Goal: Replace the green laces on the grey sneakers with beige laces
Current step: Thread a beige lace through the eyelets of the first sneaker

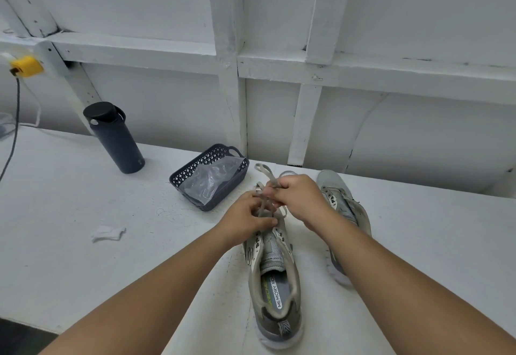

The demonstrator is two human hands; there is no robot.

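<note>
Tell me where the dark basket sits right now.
In the head view, the dark basket sits on the white table, left of the hands, between the navy bottle and the near sneaker, with a plastic bag inside.

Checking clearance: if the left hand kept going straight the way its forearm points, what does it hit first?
Likely the right hand: the left hand points up-right and both already grip the same lace over the near sneaker. Depth is unclear.

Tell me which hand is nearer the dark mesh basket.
Left. The left hand works the lace over the near sneaker, just beside the basket. The right hand pinches the lace farther along, on the side away from the basket.
</note>
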